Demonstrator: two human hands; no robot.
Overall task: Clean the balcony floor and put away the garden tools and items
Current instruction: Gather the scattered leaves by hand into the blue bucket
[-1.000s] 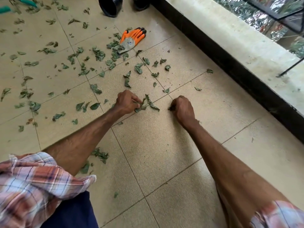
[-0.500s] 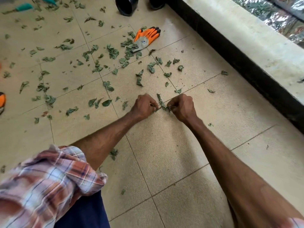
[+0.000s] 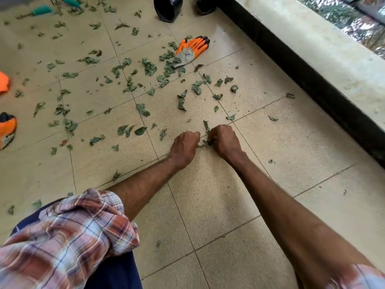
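Both hands are down on the beige tiled floor (image 3: 208, 205), knuckles almost touching. My left hand (image 3: 184, 146) and my right hand (image 3: 224, 141) have their fingers curled around a small clump of green leaves (image 3: 206, 142) gathered between them. Many more loose leaves (image 3: 143, 110) lie scattered over the tiles beyond and to the left. An orange and grey garden glove (image 3: 190, 52) lies flat farther away, partly ringed by leaves.
A black pot (image 3: 167, 8) stands at the top, a second dark pot (image 3: 205, 5) beside it. Teal-handled tools (image 3: 42, 10) lie at the top left. Another orange glove (image 3: 7, 130) sits at the left edge. The stone parapet (image 3: 312, 51) with dark base runs along the right.
My two hands have come together, sweeping the leaves between them into one clump. The view has shifted, bringing the left-edge glove into sight.
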